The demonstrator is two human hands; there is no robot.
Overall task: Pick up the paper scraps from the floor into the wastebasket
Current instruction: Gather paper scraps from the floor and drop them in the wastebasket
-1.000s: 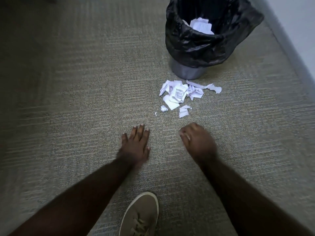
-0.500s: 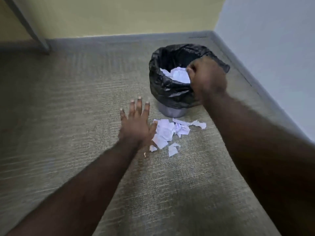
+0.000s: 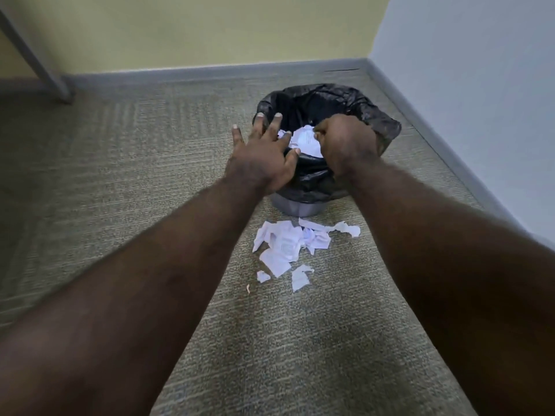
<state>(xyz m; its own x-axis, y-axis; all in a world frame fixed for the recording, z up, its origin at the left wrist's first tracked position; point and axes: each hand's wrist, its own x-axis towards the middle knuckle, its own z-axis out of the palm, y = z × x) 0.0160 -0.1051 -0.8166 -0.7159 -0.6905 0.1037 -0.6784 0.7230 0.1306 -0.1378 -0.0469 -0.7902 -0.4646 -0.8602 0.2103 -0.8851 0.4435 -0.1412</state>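
i see my two hands over one wastebasket [image 3: 303, 181]: left hand [image 3: 264, 157] flat, fingers spread, empty; right hand [image 3: 345, 145] curled closed, contents hidden. one pile of paper scraps [image 3: 288, 244] lies on the carpet [image 3: 120, 175] just before it, three small bits apart.

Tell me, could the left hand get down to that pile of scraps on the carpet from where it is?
Probably yes. The left hand is open over the wastebasket rim, and the paper scraps lie uncovered on the carpet just in front of the basket.

left hand [image 3: 264, 157] fingers spread, right hand [image 3: 345, 145] fisted
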